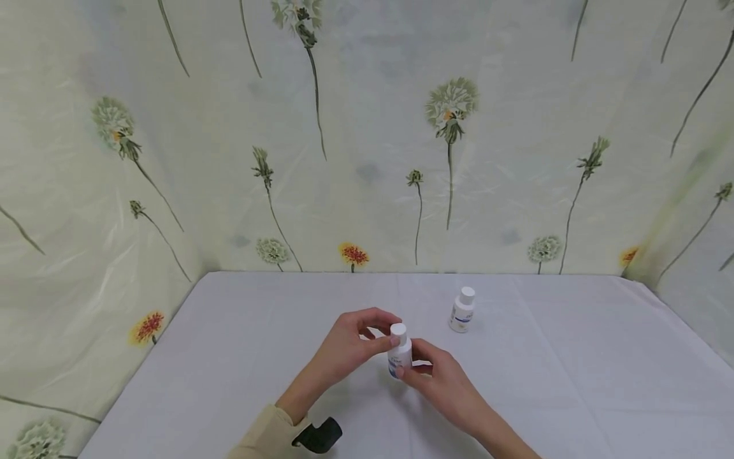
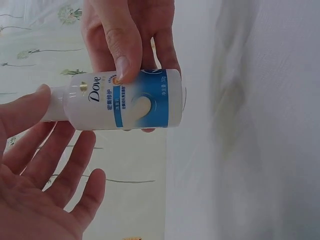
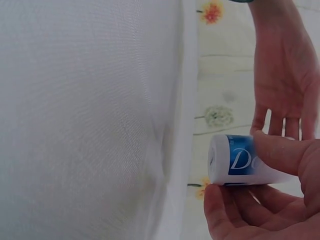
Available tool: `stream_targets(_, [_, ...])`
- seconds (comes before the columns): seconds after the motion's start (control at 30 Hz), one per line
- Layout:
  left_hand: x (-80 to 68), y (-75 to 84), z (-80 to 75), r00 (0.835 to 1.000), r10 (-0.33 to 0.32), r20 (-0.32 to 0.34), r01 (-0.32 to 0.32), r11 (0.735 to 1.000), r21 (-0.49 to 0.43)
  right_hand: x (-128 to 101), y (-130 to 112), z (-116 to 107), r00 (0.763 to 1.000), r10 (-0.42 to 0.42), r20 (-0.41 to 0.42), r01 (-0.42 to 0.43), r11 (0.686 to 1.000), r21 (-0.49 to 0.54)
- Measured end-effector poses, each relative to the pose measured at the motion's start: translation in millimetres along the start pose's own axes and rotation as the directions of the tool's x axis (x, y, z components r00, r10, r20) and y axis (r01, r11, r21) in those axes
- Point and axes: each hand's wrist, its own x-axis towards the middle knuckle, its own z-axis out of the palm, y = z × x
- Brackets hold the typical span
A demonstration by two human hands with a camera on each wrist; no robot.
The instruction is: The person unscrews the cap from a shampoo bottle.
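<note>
Head view: the left hand (image 1: pixel 350 344) comes in from the lower left, its fingertips pinching the white cap (image 1: pixel 398 331) of a small bottle (image 1: pixel 399 357). The bottle stands upright between both hands, above the desk (image 1: pixel 229 357); whether its base touches the cloth cannot be told. The right hand (image 1: pixel 444 382) grips the bottle's body from the right, thumb across the blue label. In the left wrist view that thumb (image 2: pixel 122 50) presses the label while the other fingers wrap behind. Beyond the right hand, well apart, a second bottle (image 1: pixel 462 310) stands on the desk. A flowered cloth (image 1: pixel 367 127) hangs behind.
</note>
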Motion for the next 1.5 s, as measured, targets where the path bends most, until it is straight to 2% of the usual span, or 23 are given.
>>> stream_targets(0.2, [-3.3,-0.3,4.9,1.0,0.003,-0.006,-0.003,0.999,-0.035,-4.9,4.3,-2.0,1.0,-0.009,0.011,0.009,1.0,0.001])
stream_targets(0.43, [-2.0,-0.5,8.4,1.0,0.012,0.0,-0.012,1.0,-0.02,-5.4,6.1,-4.0,1.0,-0.004,0.002,0.004,1.0,0.002])
stream_targets(0.67, [-4.2,-0.2,8.8,0.999,0.026,0.034,-0.026,1.0,0.016,-5.7,10.5,-3.0,0.994,-0.11,0.026,0.11,0.994,-0.008])
stream_targets(0.8, [-3.2,-0.5,9.3,0.997,0.052,0.06,-0.052,0.999,0.005,-5.8,11.9,-3.5,0.993,-0.112,0.027,0.113,0.994,-0.014])
stream_targets(0.9, [-1.6,-1.2,10.1,0.993,0.074,0.089,-0.072,0.997,-0.016,-5.0,13.0,-4.5,0.993,-0.11,0.041,0.109,0.994,0.021])
stream_targets(1.1, [-0.1,-2.8,11.1,0.986,0.097,0.136,-0.092,0.995,-0.04,-4.2,15.1,-5.5,0.98,-0.155,0.124,0.136,0.979,0.15])
stream_targets(1.23, [-0.9,-3.4,10.8,0.99,0.071,0.126,-0.068,0.997,-0.034,-6.1,16.2,-4.6,0.974,-0.176,0.143,0.15,0.973,0.174])
stream_targets(1.37, [-1.1,-4.9,9.1,0.991,0.084,0.099,-0.082,0.996,-0.031,-8.2,16.3,-2.7,0.973,-0.184,0.141,0.163,0.975,0.15])
stream_targets(1.5, [-1.0,-5.5,7.9,0.993,0.089,0.084,-0.083,0.994,-0.067,-9.4,14.6,-0.9,0.973,-0.184,0.137,0.168,0.979,0.119])
